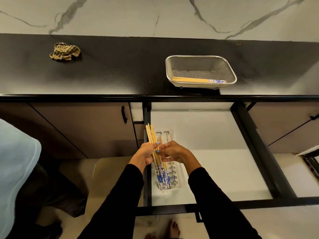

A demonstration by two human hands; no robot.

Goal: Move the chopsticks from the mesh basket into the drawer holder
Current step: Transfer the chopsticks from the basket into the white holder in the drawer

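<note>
Left hand (145, 155) is gripping a bundle of light wooden chopsticks with blue-and-white patterned ends (156, 152), fingers (156, 147) curling tight around the shafts, plain tips pointing up and away, patterned ends pointing down toward the person. Right hand (174, 151) is meeting the bundle from the other side, fingers closing narrow against the sticks. Bundle is hovering right over the white plastic slotted holder (178, 176) sitting at the left side of the open white-lined drawer (215, 152); a few chopsticks are lying in the holder already, partly hidden under the hands. More of the same chopsticks (198, 80) are lying flat along the near wall of the rectangular steel mesh basket (201, 62), which is sitting on the black worktop (112, 71) above the drawer. A crumpled tan striped cloth (64, 51) is lying on the worktop, well apart to the left.
</note>
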